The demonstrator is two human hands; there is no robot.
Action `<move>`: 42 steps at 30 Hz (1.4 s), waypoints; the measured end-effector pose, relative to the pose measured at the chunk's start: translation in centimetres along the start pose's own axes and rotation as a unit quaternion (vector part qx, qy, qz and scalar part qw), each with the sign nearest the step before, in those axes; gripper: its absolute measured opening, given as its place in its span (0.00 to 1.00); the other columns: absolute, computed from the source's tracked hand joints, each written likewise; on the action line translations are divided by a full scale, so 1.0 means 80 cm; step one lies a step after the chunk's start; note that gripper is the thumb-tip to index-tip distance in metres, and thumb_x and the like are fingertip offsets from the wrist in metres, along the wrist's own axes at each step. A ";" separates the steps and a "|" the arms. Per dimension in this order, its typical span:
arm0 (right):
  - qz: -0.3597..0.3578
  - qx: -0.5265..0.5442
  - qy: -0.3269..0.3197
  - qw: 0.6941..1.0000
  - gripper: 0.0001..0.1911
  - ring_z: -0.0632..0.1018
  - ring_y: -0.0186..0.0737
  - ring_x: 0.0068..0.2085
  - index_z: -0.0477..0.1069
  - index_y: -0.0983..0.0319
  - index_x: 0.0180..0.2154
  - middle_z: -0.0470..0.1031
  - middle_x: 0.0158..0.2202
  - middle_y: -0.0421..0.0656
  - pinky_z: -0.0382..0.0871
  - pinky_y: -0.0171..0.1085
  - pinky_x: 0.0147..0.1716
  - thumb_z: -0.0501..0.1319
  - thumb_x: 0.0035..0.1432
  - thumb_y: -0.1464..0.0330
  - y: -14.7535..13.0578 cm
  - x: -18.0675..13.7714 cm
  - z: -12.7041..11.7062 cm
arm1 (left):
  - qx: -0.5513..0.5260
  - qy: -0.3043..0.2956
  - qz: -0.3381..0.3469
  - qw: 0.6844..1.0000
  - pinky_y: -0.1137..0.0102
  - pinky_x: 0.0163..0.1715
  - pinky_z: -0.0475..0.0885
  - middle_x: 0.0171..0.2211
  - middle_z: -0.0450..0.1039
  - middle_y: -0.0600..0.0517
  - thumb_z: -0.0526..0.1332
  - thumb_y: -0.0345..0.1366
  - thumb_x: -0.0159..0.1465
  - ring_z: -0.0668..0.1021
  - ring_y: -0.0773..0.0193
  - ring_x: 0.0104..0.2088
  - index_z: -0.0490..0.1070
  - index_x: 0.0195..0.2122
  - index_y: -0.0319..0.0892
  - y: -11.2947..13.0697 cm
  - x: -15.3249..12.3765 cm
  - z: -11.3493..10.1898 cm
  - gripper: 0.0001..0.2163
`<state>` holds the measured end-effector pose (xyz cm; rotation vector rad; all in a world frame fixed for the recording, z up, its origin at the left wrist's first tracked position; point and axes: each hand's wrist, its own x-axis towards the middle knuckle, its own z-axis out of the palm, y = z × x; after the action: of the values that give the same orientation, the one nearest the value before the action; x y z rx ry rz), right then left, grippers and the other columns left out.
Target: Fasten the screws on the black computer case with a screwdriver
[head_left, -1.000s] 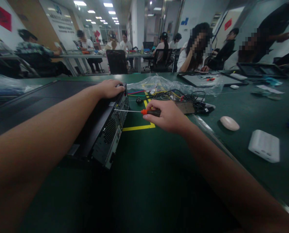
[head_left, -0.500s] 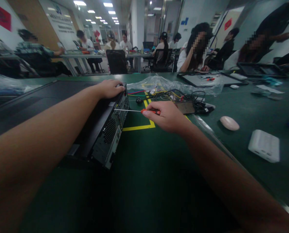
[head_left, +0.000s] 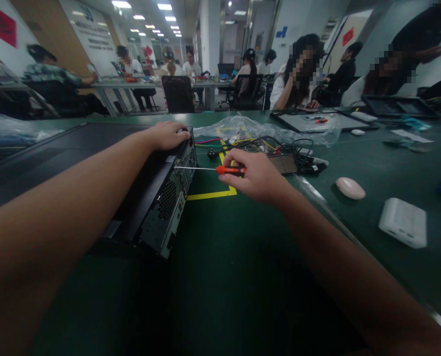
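A black computer case (head_left: 105, 143) lies on its side at the left, its metal back panel (head_left: 168, 198) facing right. My left hand (head_left: 167, 135) is on the case's top near the far rear corner, its fingers closed over the edge. In my right hand (head_left: 259, 174) is a screwdriver (head_left: 224, 169) with an orange and black handle, held nearly level between thumb and fingers. The thin shaft points left, and its tip meets the back panel near the upper edge. Whether a screw sits at the tip is too small to see.
Beyond my right hand lie a bundle of cables (head_left: 298, 153) and clear plastic wrap (head_left: 239, 123). A computer mouse (head_left: 350, 188) and a white box (head_left: 403, 222) sit at the right. Yellow tape (head_left: 213, 195) marks the green table. Several people sit farther back.
The fingers of my right hand have loosened and shifted around the screwdriver handle, showing more of its orange part. My left hand and the computer case have stayed still.
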<state>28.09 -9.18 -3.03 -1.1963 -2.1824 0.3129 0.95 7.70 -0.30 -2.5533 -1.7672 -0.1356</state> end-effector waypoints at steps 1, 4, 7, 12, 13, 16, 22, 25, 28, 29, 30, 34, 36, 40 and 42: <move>-0.001 -0.001 0.000 1.000 0.11 0.75 0.44 0.37 0.74 0.57 0.40 0.79 0.36 0.42 0.61 0.43 0.40 0.68 0.61 0.58 0.000 0.000 0.000 | -0.003 0.001 0.002 1.000 0.57 0.74 0.66 0.72 0.74 0.46 0.47 0.53 0.75 0.73 0.45 0.74 0.71 0.74 0.45 0.000 0.000 0.000 0.33; -0.005 -0.002 0.002 1.000 0.11 0.75 0.44 0.37 0.75 0.58 0.40 0.80 0.36 0.42 0.61 0.43 0.40 0.67 0.62 0.57 0.000 0.000 0.000 | -0.007 -0.003 0.000 1.000 0.56 0.75 0.65 0.73 0.73 0.44 0.46 0.53 0.75 0.72 0.44 0.74 0.71 0.75 0.43 0.002 -0.001 -0.001 0.34; -0.008 -0.006 0.001 1.000 0.12 0.75 0.44 0.37 0.75 0.58 0.40 0.80 0.35 0.42 0.61 0.42 0.40 0.67 0.62 0.57 -0.001 0.000 0.000 | -0.005 -0.011 -0.001 1.000 0.56 0.75 0.65 0.74 0.71 0.39 0.46 0.51 0.75 0.72 0.43 0.75 0.70 0.75 0.38 0.006 -0.004 -0.004 0.34; 0.000 -0.006 -0.002 1.000 0.12 0.76 0.44 0.37 0.76 0.58 0.40 0.80 0.35 0.43 0.62 0.42 0.40 0.67 0.63 0.57 -0.002 0.000 -0.001 | 0.015 -0.012 -0.004 1.000 0.59 0.75 0.65 0.74 0.72 0.43 0.45 0.52 0.76 0.72 0.47 0.74 0.69 0.76 0.42 0.006 -0.003 -0.004 0.34; 0.000 -0.005 -0.004 1.000 0.12 0.76 0.44 0.37 0.77 0.59 0.40 0.80 0.36 0.43 0.62 0.42 0.40 0.67 0.63 0.57 -0.003 0.000 -0.001 | 0.018 -0.011 -0.003 1.000 0.59 0.74 0.65 0.73 0.73 0.44 0.45 0.53 0.76 0.72 0.47 0.74 0.69 0.76 0.43 0.004 -0.002 -0.003 0.34; 0.001 -0.006 -0.006 1.000 0.13 0.76 0.44 0.38 0.77 0.59 0.40 0.80 0.36 0.44 0.62 0.43 0.40 0.68 0.63 0.57 -0.003 0.000 -0.001 | 0.021 -0.008 0.000 1.000 0.60 0.74 0.66 0.73 0.73 0.44 0.44 0.54 0.76 0.73 0.48 0.74 0.69 0.76 0.44 0.000 0.000 -0.001 0.34; 0.001 -0.008 -0.007 1.000 0.13 0.75 0.43 0.36 0.77 0.59 0.40 0.79 0.35 0.43 0.61 0.43 0.40 0.67 0.63 0.56 -0.002 0.000 -0.002 | 0.017 -0.007 -0.005 1.000 0.59 0.74 0.66 0.73 0.73 0.43 0.44 0.53 0.75 0.73 0.48 0.74 0.70 0.75 0.43 0.000 0.001 0.000 0.35; 0.003 -0.006 -0.005 1.000 0.13 0.75 0.43 0.36 0.76 0.59 0.39 0.80 0.35 0.43 0.61 0.43 0.39 0.68 0.63 0.56 -0.002 0.000 -0.001 | 0.003 -0.008 0.001 1.000 0.56 0.75 0.66 0.73 0.73 0.41 0.46 0.53 0.74 0.72 0.44 0.74 0.70 0.75 0.41 0.000 0.001 0.000 0.35; 0.000 -0.006 -0.005 1.000 0.13 0.74 0.43 0.36 0.76 0.59 0.39 0.79 0.34 0.43 0.61 0.43 0.39 0.68 0.63 0.56 -0.002 0.000 -0.001 | 0.001 -0.012 0.000 1.000 0.57 0.75 0.65 0.73 0.72 0.41 0.45 0.55 0.74 0.71 0.45 0.75 0.69 0.76 0.41 -0.001 0.002 0.000 0.37; -0.002 -0.006 -0.005 1.000 0.13 0.75 0.43 0.36 0.76 0.59 0.39 0.79 0.34 0.43 0.61 0.43 0.39 0.68 0.63 0.56 -0.002 0.000 -0.001 | 0.003 -0.012 -0.001 1.000 0.58 0.75 0.65 0.73 0.72 0.42 0.45 0.55 0.74 0.71 0.46 0.75 0.69 0.76 0.42 -0.002 0.002 0.000 0.37; -0.002 -0.006 -0.004 1.000 0.13 0.75 0.43 0.36 0.76 0.59 0.39 0.79 0.34 0.43 0.61 0.43 0.39 0.68 0.63 0.56 -0.002 0.000 -0.001 | 0.005 -0.012 -0.002 1.000 0.58 0.75 0.65 0.73 0.72 0.42 0.45 0.55 0.74 0.71 0.47 0.75 0.69 0.76 0.43 -0.002 0.001 0.000 0.36; 0.004 -0.010 -0.009 1.000 0.12 0.75 0.43 0.36 0.76 0.59 0.40 0.80 0.35 0.43 0.61 0.43 0.39 0.67 0.63 0.56 -0.003 0.000 -0.002 | 0.006 -0.011 -0.005 1.000 0.57 0.75 0.65 0.74 0.72 0.41 0.45 0.53 0.75 0.71 0.46 0.75 0.69 0.75 0.41 0.001 -0.001 -0.001 0.35; 0.005 -0.012 -0.011 1.000 0.13 0.75 0.43 0.36 0.77 0.59 0.40 0.80 0.35 0.43 0.61 0.42 0.39 0.67 0.63 0.56 -0.004 0.000 -0.002 | 0.008 -0.013 -0.008 1.000 0.58 0.75 0.65 0.74 0.71 0.41 0.45 0.52 0.75 0.72 0.46 0.75 0.69 0.75 0.40 0.004 -0.002 -0.003 0.35; 0.004 -0.012 -0.011 1.000 0.14 0.74 0.43 0.36 0.77 0.59 0.39 0.79 0.34 0.42 0.60 0.42 0.39 0.67 0.63 0.55 -0.002 0.000 -0.001 | 0.016 -0.016 -0.011 1.000 0.62 0.75 0.64 0.74 0.71 0.44 0.44 0.52 0.76 0.72 0.49 0.75 0.68 0.76 0.42 0.008 -0.005 -0.006 0.34; 0.004 -0.010 -0.011 1.000 0.14 0.75 0.43 0.36 0.78 0.59 0.39 0.79 0.34 0.42 0.60 0.41 0.38 0.67 0.63 0.55 -0.002 0.000 -0.001 | 0.020 -0.017 -0.012 1.000 0.61 0.75 0.64 0.75 0.71 0.44 0.44 0.50 0.76 0.71 0.49 0.75 0.68 0.76 0.41 0.011 -0.007 -0.007 0.34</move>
<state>28.05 -9.26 -2.93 -1.2195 -2.2054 0.3100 1.55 6.83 0.21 -2.5216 -1.7940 -0.0564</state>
